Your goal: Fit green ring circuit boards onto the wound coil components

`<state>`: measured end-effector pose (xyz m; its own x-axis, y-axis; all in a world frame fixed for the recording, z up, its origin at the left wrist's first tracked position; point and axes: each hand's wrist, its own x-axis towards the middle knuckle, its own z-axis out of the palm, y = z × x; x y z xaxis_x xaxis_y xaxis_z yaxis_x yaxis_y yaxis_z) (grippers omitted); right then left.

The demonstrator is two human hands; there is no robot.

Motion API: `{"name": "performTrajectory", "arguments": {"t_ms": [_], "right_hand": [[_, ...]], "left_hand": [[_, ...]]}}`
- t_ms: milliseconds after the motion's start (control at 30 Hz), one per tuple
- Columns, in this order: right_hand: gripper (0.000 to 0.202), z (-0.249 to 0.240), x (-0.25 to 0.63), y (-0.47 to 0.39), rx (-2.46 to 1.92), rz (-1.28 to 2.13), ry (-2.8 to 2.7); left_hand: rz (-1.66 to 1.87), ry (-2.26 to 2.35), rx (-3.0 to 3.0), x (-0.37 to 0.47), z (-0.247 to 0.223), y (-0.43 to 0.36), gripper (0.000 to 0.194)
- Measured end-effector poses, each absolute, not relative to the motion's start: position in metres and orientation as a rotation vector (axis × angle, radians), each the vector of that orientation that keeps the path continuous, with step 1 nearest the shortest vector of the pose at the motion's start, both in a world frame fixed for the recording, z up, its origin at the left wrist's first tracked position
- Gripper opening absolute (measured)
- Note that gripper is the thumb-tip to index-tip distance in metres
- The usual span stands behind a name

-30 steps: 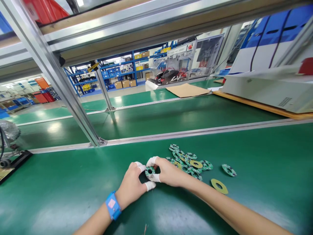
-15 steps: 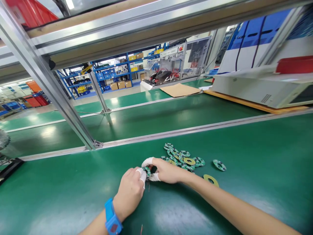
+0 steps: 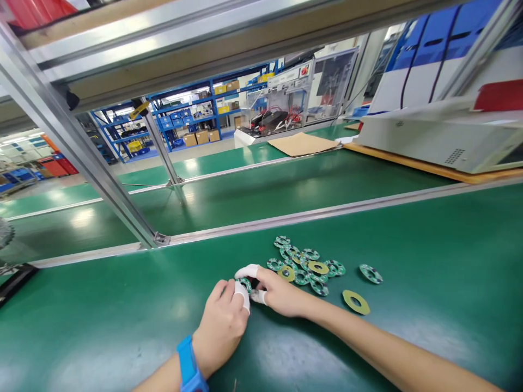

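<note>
A small green ring-shaped circuit board (image 3: 245, 283) is between my two hands, partly covered by fingers. My left hand (image 3: 224, 321), with white finger covers and a blue wristband (image 3: 187, 361), is closed on its near left side. My right hand (image 3: 278, 289) pinches the ring's right side with a white-covered thumb and forefinger. A loose pile of similar green rings (image 3: 302, 276) lies just beyond and right of my right hand, some with the yellowish side up. Apart from it lie one green ring (image 3: 371, 274) and one yellowish ring (image 3: 356, 302).
The green work surface (image 3: 122, 305) is bordered at the back by a metal rail (image 3: 261, 222). A slanted metal post (image 3: 93, 158) rises at left. Farther back are a brown sheet (image 3: 303, 144) and a grey machine (image 3: 425, 136). A black-edged object (image 3: 16, 284) sits at far left.
My left hand's fingers have curled further over the ring, and the thin wire below it no longer shows there. My right hand has barely moved. The whole view has shifted slightly.
</note>
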<state>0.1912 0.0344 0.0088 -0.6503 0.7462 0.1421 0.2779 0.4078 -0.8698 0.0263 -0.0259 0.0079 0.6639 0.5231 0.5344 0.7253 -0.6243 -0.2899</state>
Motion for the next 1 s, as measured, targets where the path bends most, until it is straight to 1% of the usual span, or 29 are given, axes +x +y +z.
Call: {"name": "performTrajectory", "arguments": {"t_ms": [100, 200, 267, 367, 433, 500, 633, 700, 800, 900, 1000], "right_hand": [[0.048, 0.013, 0.195, 0.037, -0.852, 1.189, -2.184], [0.052, 0.018, 0.201, 0.044, -0.891, 1.193, -2.213], [0.046, 0.019, 0.203, 0.051, -1.003, 1.178, -2.138], [0.034, 0.019, 0.204, 0.058, -1.138, 1.227, -2.026], [0.029, 0.019, 0.202, 0.059, -1.175, 1.278, -2.015], [0.027, 0.018, 0.200, 0.057, -1.186, 1.307, -2.019], [0.025, 0.022, 0.195, 0.051, -1.204, 1.284, -2.078], [0.019, 0.028, 0.191, 0.045, -1.219, 1.172, -2.158], [0.011, 0.041, 0.185, 0.034, -1.286, 0.870, -2.308], [0.012, 0.051, 0.179, 0.024, -1.419, 0.524, -2.491], [0.013, 0.053, 0.177, 0.019, -1.499, 0.323, -2.658]], "left_hand": [[-0.524, -0.982, -2.407, 0.028, 0.009, -0.029, 0.029], [-0.529, -1.120, -2.467, 0.025, 0.010, -0.028, 0.025], [-0.622, -1.326, -2.545, 0.020, 0.013, -0.024, 0.024], [-0.970, -1.777, -2.647, 0.009, 0.022, -0.013, 0.037], [-1.183, -2.013, -2.697, 0.005, 0.025, -0.008, 0.038], [-1.262, -2.105, -2.792, 0.006, 0.025, -0.006, 0.036], [-1.280, -2.066, -2.882, 0.015, 0.020, -0.009, 0.037], [-1.275, -2.030, -2.855, 0.018, 0.017, -0.011, 0.033], [-1.248, -2.012, -2.806, 0.021, 0.014, -0.011, 0.028], [-1.218, -1.997, -2.771, 0.023, 0.013, -0.013, 0.024], [-1.182, -1.965, -2.734, 0.028, 0.012, -0.015, 0.020]]}}
